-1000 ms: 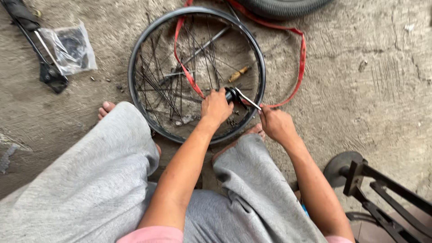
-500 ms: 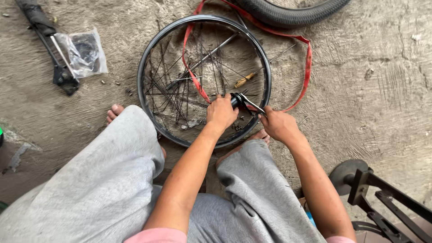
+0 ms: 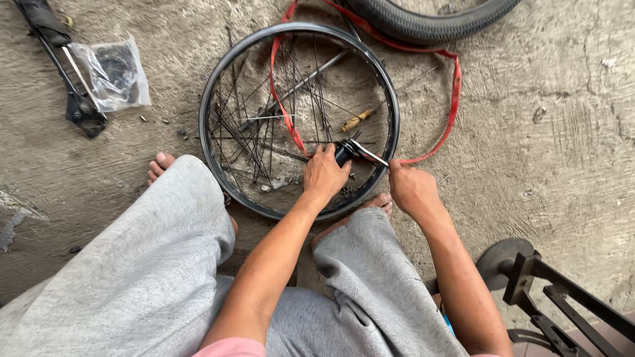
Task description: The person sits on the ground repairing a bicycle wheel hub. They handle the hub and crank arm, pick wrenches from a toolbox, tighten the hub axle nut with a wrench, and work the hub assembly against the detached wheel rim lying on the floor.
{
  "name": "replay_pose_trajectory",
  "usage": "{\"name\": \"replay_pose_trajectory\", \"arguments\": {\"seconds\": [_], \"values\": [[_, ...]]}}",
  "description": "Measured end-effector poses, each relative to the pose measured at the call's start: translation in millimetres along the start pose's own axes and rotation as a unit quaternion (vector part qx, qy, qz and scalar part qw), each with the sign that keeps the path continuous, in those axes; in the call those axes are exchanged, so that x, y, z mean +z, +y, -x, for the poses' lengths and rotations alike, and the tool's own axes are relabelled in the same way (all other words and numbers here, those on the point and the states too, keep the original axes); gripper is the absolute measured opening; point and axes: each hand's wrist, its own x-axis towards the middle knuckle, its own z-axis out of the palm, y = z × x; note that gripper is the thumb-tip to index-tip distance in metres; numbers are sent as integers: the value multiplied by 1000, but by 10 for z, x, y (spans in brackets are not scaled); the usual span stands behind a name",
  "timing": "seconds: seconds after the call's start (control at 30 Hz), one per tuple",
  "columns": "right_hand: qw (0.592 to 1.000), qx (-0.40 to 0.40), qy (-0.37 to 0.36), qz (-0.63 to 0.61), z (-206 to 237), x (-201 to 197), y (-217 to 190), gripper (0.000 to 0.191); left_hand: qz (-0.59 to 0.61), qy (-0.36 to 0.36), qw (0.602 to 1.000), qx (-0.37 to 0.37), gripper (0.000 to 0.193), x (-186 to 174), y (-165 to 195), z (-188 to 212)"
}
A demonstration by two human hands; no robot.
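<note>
Both hands have stayed at the rim's near side: left hand (image 3: 324, 175) wraps the black hub (image 3: 344, 152), right hand (image 3: 411, 188) pinches a thin metal tool (image 3: 368, 155). Loose spokes (image 3: 264, 132) fill the wheel rim (image 3: 211, 158); farther off, a clear plastic bag (image 3: 112, 74) holds dark parts.

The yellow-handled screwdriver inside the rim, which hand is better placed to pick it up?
Probably the left hand: it sits inside the rim on the black hub, just below the screwdriver. The right hand is outside, holding a thin metal tool.
</note>
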Motion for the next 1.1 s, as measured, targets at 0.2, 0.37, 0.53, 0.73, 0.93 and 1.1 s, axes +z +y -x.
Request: {"name": "replay_pose_trajectory", "arguments": {"seconds": [0.2,0.37,0.53,0.73,0.93,1.1], "values": [[999,-2,38,-20,47,-115,-73,23,5,-7,1000,-5,66,70,-22,31],[998,0,56,-16,27,-223,-113,25,3,0,1000,4,64,52,-11,34],[999,15,43,-10,29,-270,-98,28,5,5,1000,7,64,80,-26,39],[997,-15,79,17,100,-601,-235,48,1,6,1000,14,62,119,-56,44],[995,40,85,-38,464,-1650,-338,50,5,10,1000,11,64,124,-60,31],[894,-104,404,-165,1169,-2162,-278,37,0,-10,1000,-7,62,130,-71,37]]}}
